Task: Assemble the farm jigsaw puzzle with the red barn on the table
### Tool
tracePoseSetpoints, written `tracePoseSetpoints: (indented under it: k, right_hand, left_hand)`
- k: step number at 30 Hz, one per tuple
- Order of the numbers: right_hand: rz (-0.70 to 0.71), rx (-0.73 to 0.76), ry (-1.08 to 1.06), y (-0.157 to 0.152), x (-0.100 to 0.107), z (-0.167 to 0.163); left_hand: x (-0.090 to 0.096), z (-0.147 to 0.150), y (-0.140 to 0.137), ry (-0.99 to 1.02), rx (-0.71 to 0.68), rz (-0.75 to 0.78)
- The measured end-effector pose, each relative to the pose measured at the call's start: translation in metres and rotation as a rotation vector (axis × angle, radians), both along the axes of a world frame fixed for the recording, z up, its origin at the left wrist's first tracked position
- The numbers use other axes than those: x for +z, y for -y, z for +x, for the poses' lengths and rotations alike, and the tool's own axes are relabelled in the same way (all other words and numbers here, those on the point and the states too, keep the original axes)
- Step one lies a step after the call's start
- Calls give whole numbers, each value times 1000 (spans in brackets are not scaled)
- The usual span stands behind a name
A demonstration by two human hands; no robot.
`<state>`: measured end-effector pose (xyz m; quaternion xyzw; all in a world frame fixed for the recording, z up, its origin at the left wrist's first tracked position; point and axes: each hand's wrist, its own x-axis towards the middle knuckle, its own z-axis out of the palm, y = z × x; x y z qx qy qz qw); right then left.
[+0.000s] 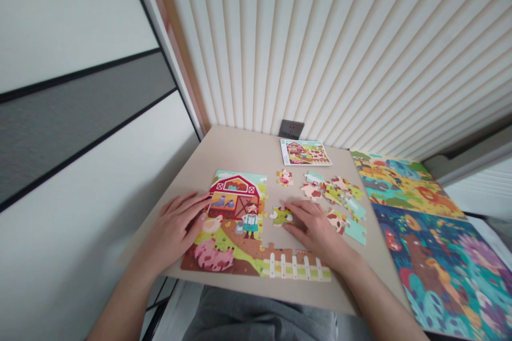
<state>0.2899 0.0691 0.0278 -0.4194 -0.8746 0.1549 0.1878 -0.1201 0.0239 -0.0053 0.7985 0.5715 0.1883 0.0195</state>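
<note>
A partly joined farm jigsaw puzzle (250, 250) lies on the table, showing a red barn, a farmer, a pink pig and a white fence along its lower right. My left hand (178, 226) rests on its left edge, fingers stretched out and holding nothing. Just right of the joined part is a green puzzle piece (280, 215) lying flat. My right hand (314, 226) has thumb and fingers at this piece's right side, gripping it on the tabletop. Beyond it lies a loose piece with a pink and white pattern (285, 177). Several more loose pieces (312, 190) are scattered past my right hand, partly overlapping.
A small reference picture card (306, 153) lies at the back of the beige table (244, 144), near a dark wall socket (292, 129). At right lie a yellow animal puzzle (404, 181) and a dark blue one (444, 272). A ribbed wall (320, 48) stands behind.
</note>
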Motion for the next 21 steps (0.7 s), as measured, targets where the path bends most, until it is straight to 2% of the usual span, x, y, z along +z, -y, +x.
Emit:
tracePoseSetpoints:
  k: [10, 21]
  right_hand:
    - [42, -14, 13, 4, 5, -3]
    - [163, -334, -1, -13, 3, 23]
  left_hand:
    - [-5, -3, -1, 0, -13, 17]
    - [-11, -9, -2, -2, -7, 25]
